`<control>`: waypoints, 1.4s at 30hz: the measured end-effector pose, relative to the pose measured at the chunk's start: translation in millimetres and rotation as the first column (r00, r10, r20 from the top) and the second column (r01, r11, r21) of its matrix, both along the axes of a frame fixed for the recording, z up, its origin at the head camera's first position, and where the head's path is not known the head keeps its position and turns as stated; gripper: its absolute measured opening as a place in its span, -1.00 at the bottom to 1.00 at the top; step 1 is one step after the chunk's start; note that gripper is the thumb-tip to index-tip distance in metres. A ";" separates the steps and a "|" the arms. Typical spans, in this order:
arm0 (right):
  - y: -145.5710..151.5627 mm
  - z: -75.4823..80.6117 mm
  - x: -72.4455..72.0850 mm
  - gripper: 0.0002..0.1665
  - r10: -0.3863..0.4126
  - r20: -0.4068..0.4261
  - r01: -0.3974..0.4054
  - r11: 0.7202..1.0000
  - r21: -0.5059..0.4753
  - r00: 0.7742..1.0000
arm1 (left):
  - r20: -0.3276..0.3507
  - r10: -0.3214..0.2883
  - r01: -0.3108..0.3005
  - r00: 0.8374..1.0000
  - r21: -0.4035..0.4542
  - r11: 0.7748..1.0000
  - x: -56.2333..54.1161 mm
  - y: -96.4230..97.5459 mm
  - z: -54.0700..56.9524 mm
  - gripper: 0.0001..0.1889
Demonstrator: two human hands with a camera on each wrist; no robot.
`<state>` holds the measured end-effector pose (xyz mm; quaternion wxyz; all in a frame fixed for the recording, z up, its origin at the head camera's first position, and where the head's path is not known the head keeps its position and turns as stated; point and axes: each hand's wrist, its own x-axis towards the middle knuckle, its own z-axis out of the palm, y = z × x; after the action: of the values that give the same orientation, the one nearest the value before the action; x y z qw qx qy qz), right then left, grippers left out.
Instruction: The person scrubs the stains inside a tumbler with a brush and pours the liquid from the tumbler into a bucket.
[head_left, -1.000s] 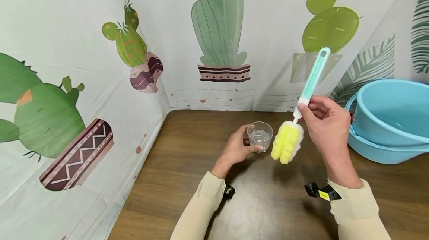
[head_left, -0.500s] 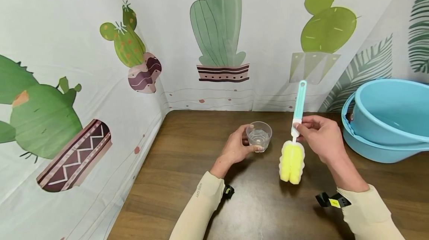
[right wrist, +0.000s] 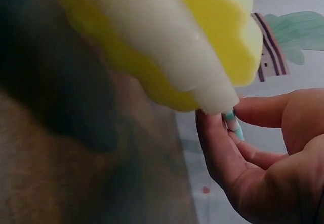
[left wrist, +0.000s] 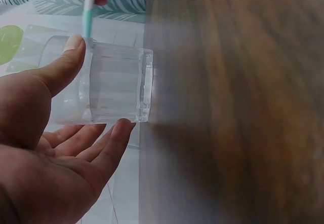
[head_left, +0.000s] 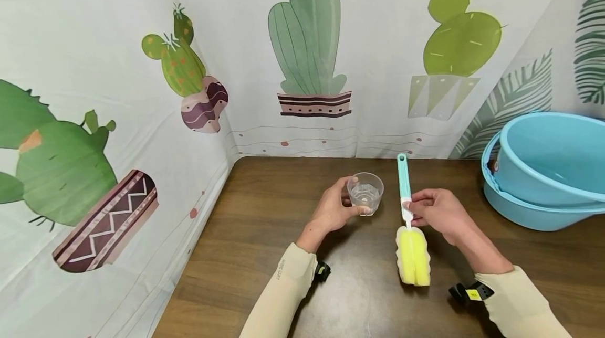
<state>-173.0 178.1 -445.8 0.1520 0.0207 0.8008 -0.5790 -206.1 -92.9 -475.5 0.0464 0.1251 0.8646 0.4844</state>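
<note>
A clear plastic cup [head_left: 366, 195] stands upright on the wooden table, and my left hand [head_left: 335, 206] holds it with thumb and fingers around its side. In the left wrist view the thumb presses the near wall of the cup [left wrist: 101, 84], whose base is right at the tabletop. My right hand [head_left: 439, 214] pinches a cup brush [head_left: 404, 180] at the white neck of its mint-green handle. The yellow and white sponge head [head_left: 413, 256] points toward me, low over the table. In the right wrist view the sponge head [right wrist: 223, 31] hides part of the fingers.
Light blue basins [head_left: 515, 170], stacked, stand at the table's right, beyond the right hand. A white sheet printed with cacti [head_left: 255, 39] hangs along the back and left of the wooden table [head_left: 264, 196].
My right hand has lowered the brush toward the table and nearer to me; its handle has swung from leaning right to leaning slightly left. The left hand and cup have stayed put.
</note>
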 end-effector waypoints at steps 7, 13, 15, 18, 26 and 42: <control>0.9 -14.9 -0.4 -0.52 0.009 0.063 -0.011 1.000 0.024 0.998 | -0.012 -0.010 0.010 1.000 -0.005 1.000 0.6 -0.4 0.7 -0.15; 2.5 -25.9 -2.1 -0.54 0.006 0.089 -0.012 0.998 0.069 0.996 | -0.017 -0.012 0.012 1.000 -0.008 1.000 0.5 -0.2 -0.2 -0.15; 3.4 -28.2 -2.9 -0.55 0.005 0.097 -0.013 0.996 0.091 0.995 | -0.015 -0.012 0.012 1.000 -0.004 1.000 0.7 0.3 -0.2 -0.15; 5.0 -29.9 -3.9 -0.54 0.005 0.105 -0.017 0.994 0.110 0.994 | -0.014 -0.011 0.011 1.000 0.003 1.000 0.8 0.8 -0.3 -0.14; 6.1 -27.9 -2.4 -0.55 0.011 0.099 -0.028 0.986 0.164 0.995 | -0.009 -0.007 0.007 1.000 0.008 1.000 1.1 1.1 -0.9 -0.14; 4.3 -29.2 -0.6 -0.55 0.007 0.053 -0.020 0.966 0.257 0.999 | -0.035 -0.036 0.036 0.999 -0.013 0.999 0.1 -0.9 -2.4 -0.10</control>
<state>-173.7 182.4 -475.0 0.1724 0.0497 0.8652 -0.4682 -206.0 -93.9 -477.8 0.0404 0.1488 0.8658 0.4760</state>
